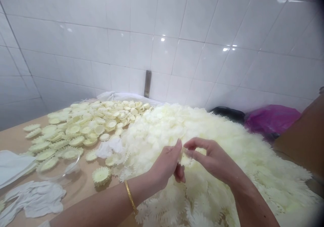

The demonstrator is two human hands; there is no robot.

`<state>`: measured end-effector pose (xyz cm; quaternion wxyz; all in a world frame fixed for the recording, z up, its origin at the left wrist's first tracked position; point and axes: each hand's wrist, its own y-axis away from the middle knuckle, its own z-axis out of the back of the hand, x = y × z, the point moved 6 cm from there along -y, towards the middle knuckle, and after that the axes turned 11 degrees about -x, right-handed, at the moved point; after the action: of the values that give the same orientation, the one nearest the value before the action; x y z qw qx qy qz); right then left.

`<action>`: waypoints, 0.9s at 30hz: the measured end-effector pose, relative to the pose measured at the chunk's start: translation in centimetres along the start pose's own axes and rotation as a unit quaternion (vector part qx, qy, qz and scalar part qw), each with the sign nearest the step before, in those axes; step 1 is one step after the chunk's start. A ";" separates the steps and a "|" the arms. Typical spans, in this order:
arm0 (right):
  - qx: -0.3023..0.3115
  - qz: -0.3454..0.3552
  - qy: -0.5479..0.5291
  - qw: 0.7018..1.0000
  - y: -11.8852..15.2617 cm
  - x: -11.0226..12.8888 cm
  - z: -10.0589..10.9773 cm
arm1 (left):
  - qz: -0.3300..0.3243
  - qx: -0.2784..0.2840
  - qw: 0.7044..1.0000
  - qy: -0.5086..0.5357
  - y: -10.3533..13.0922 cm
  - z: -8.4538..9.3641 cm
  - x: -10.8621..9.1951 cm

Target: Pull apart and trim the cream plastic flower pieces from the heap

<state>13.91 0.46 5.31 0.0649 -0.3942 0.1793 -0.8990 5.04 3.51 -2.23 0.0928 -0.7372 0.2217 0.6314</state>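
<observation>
Both bare hands over the middle of the pile, close together. Left hand [165, 164] curled in, thumb up, its grip closed on what I read as one cream petal layer [186, 158] with a fringed edge. Right hand [212, 154] meets it from the other side, thumb and forefinger bent into a ring, tips almost together beside the left thumb. Whether that grip pinches the fringe or only brushes it, I cannot tell.

To handle it well, I would keep the left hold steady and light, work with the right fingertips only, and take one layer at a time; the stuff looks thin and likely to cling or crease. Wrists low, so the gold bracelet [130, 195] stays off the fringes.

Surface: brown tabletop [86, 190]. Loose petal pile [212, 125] spreads under and beyond the hands; stacked petal discs [73, 129] lie to the left. Near them, a clear plastic dish [42, 177], a crumpled white cloth [37, 200] and a white tissue [108, 148].

Room: pale tiled wall [126, 46] with lamp glints, a metal strip [147, 84] upright against it. Back right, a magenta plastic bag [274, 118] beside something black.
</observation>
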 end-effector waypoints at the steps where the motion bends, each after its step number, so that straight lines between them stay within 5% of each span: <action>1: -0.002 0.002 0.004 1.000 0.0 0.0 0.0 | 0.001 0.005 1.000 0.005 0.0 0.0 0.0; 10: -0.047 -0.006 0.046 0.998 -0.3 -0.9 0.1 | 0.020 0.037 0.999 0.033 0.3 -0.6 -0.1; 23: 0.068 0.010 -0.019 0.997 0.4 0.3 -1.3 | -0.043 0.020 0.999 0.000 -0.1 0.2 -0.5; 27: 0.017 0.025 0.012 0.999 0.1 -0.1 -1.0 | -0.029 0.052 0.998 0.003 0.1 -0.1 -0.7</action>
<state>13.30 0.64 4.56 0.0915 -0.3778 0.1743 -0.9047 5.01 3.55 -1.50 0.1485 -0.7397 0.2330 0.6135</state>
